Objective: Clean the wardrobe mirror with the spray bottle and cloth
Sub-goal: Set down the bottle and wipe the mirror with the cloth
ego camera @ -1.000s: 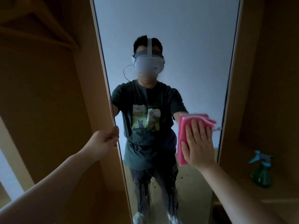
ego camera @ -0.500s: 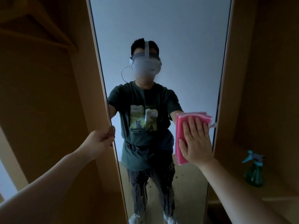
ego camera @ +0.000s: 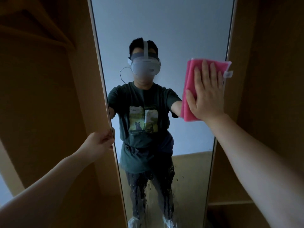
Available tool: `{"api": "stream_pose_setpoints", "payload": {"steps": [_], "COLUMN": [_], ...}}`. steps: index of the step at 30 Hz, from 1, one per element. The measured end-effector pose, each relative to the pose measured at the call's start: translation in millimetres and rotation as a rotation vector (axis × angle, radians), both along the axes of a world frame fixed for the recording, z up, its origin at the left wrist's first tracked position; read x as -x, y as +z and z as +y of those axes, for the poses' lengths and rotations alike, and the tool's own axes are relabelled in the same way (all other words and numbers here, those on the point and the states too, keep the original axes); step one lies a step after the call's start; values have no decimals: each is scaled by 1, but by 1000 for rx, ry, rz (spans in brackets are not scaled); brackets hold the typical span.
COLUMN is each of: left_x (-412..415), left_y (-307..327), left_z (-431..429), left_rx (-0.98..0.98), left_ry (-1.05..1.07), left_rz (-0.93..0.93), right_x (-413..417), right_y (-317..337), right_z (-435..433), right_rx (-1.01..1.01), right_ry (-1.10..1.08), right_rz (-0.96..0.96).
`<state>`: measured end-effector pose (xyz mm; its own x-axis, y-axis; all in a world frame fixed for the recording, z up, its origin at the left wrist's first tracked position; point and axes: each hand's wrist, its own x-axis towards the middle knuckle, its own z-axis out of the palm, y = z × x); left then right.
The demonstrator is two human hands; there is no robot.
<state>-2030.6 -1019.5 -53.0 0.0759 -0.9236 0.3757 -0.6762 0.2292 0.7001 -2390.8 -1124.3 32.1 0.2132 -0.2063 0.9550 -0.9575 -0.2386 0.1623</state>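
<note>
Mirror [ego camera: 164, 30] edge pinched in left hand [ego camera: 100, 143] grip; flat right hand [ego camera: 205, 97] presses cloth [ego camera: 189, 76] near right edge.

We stand facing the wardrobe mirror [ego camera: 164, 33], which rises upright between the left panel [ego camera: 49, 104] and the right panel [ego camera: 266, 96] of the wardrobe. Our left hand [ego camera: 100, 143] grips the mirror's left edge, about halfway down. Our right hand [ego camera: 206, 94], higher up, lies flat on the cloth [ego camera: 189, 76] and presses it against the glass beside the right edge. The cloth's tag [ego camera: 228, 74] juts past that edge. Streaks [ego camera: 144, 186] run down the lower glass, below both hands. A shelf [ego camera: 230, 203] sits low, right of the mirror.
</note>
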Motion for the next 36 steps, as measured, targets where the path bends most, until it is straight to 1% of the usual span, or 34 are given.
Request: {"api": "stream_pose_setpoints", "payload": {"steps": [9, 16, 22, 27, 32, 36], "left_x": [-1, 2, 0, 0, 5, 13], "left_y": [-2, -3, -7, -19, -51, -76], "left_z": [-1, 0, 0, 0, 3, 6], "left_rx": [37, 53, 74, 83, -25, -57], "left_ry": [-14, -10, -23, -42, -102, -19], "left_rz": [-38, -42, -43, 42, 118, 244], "right_x": [8, 8, 8, 9, 9, 5], "right_y": [-50, -133, -205, -211, -209, -208], "right_z": [-1, 3, 15, 19, 23, 24], "right_rx": [-52, -116, -245, -301, -297, -273], "right_ry": [30, 37, 8, -14, -19, 9], "right_rz": [-51, -81, -56, -41, -37, -84]}}
